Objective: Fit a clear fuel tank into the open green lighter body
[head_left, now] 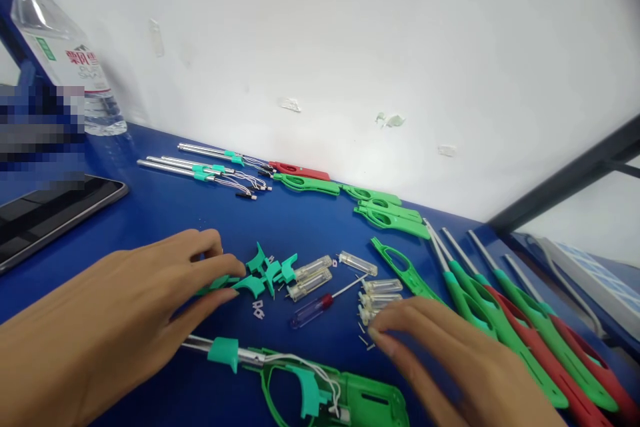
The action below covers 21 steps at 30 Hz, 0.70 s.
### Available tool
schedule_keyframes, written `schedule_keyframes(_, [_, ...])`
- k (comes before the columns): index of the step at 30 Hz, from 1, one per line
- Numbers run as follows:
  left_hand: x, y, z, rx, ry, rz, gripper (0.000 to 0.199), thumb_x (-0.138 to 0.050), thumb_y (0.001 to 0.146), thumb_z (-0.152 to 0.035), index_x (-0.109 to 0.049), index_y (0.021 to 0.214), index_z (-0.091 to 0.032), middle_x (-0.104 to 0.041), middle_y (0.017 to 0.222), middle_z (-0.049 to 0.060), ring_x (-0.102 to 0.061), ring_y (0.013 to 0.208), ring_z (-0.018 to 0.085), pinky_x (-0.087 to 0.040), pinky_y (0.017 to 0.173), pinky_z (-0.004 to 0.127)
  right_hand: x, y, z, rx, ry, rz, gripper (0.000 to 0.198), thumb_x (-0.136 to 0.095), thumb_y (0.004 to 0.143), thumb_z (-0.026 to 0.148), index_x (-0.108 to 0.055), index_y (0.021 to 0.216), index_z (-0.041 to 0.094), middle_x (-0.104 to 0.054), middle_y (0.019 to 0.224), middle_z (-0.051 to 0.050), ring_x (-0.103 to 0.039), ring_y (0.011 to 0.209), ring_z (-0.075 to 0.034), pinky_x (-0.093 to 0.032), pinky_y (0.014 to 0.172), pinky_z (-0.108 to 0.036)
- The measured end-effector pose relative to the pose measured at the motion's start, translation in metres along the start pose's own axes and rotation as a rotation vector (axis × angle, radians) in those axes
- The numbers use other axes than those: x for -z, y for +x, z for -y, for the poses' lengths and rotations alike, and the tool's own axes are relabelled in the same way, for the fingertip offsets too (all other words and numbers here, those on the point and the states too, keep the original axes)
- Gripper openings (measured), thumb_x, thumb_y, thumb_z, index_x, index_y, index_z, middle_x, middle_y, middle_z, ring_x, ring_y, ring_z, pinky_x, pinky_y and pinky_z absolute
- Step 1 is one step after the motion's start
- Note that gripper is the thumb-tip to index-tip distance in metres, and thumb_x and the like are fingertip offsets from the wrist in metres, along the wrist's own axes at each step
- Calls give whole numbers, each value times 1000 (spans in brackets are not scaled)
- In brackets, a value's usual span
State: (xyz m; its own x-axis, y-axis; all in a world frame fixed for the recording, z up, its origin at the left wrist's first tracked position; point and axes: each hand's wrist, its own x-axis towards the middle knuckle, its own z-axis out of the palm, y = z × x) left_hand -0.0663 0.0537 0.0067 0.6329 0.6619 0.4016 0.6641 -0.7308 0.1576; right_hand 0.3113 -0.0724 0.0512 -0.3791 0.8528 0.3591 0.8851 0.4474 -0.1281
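My left hand point(165, 293) is closed, thumb and index finger around a teal plastic trigger point(249, 285) at the edge of a small pile of teal triggers point(271, 272). My right hand point(450, 353) has thumb and forefinger together beside small screws point(363, 339); whatever is between the fingertips is hidden. Clear fuel tanks point(310, 285) lie between my hands, with more clear tanks point(383, 285) by my right fingers. A screwdriver point(313, 311) with a purple-red handle lies among them. In front, an open green lighter shell point(370, 403) holds a metal tube, white wires and a teal trigger.
Metal tubes with wires point(200, 172) lie at the back left. Green and red shell halves point(307, 184) line the wall. Several assembled lighters point(520, 333) lie at right. A phone point(60, 213) and a water bottle point(65, 53) are at left. Tiny pale clips point(258, 309) lie mid-table.
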Motion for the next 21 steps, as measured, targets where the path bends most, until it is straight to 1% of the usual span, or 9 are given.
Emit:
schedule_keyframes(3, [-10,6,-5,-62,97,-76,50,-34,128,-54,-81,120,-39,-84,120,2,-83,95,27,-51,72,38,1,-6,-12,-66,-133,-53,19,-56,125,33,-74,127,38,-90,118,4,-93,99,-16,-74,87,-20])
schedule_keyframes(5, [-13,10,-6,-66,75,-82,58,-29,129,-57,-81,112,-39,-85,113,0,-82,84,25,-50,70,39,0,-10,-19,-107,-168,-56,15,-60,123,34,-74,126,38,-90,116,5,-93,95,-16,-75,79,-21])
schedule_keyframes(7, [-13,12,-5,-79,51,-76,59,-29,130,-57,-80,106,-38,-86,106,-2,-79,76,22,-49,68,39,0,-14,-25,-134,-174,-63,12,-64,121,36,-75,126,40,-90,117,7,-93,93,-17,-76,76,-23])
schedule_keyframes(9, [-12,13,-5,-91,34,-72,59,-29,130,-59,-77,104,-38,-87,103,-4,-81,77,22,-49,67,39,1,-17,-30,-150,-155,-55,13,-68,120,38,-76,129,42,-90,120,8,-93,97,-17,-76,79,-23])
schedule_keyframes(12, [-11,14,-5,-96,17,-77,55,-31,129,-62,-74,103,-38,-85,96,-5,-83,83,23,-47,66,40,1,-20,-32,-168,-117,13,19,-72,119,41,-80,137,42,-90,128,4,-93,108,-19,-76,93,-26])
schedule_keyframes(14, [-11,14,-5,-89,5,-75,52,-35,129,-61,-73,102,-38,-83,93,-6,-80,76,22,-45,63,39,-1,-19,-32,-197,-84,78,22,-73,119,42,-82,140,42,-89,133,2,-91,116,-22,-76,102,-31])
schedule_keyframes(16, [-11,14,-5,-81,0,-70,50,-38,128,-60,-72,100,-37,-82,90,-6,-76,68,21,-44,61,39,-4,-17,-32,-230,-31,115,23,-72,119,39,-82,139,43,-87,136,2,-90,122,-22,-75,107,-34])
schedule_keyframes(19, [-9,13,-7,-76,5,-52,42,-45,126,-54,-71,98,-36,-80,85,-7,-73,64,20,-41,59,38,-10,-15,-33,-257,39,127,23,-73,118,33,-83,135,45,-85,135,3,-89,121,-20,-74,106,-31])
schedule_keyframes(21, [-5,13,-10,-90,16,-36,30,-51,122,-43,-72,102,-36,-82,89,-7,-75,68,21,-42,61,37,-12,-15,-34,-258,52,135,20,-77,116,32,-83,131,45,-85,132,3,-90,117,-20,-76,100,-30])
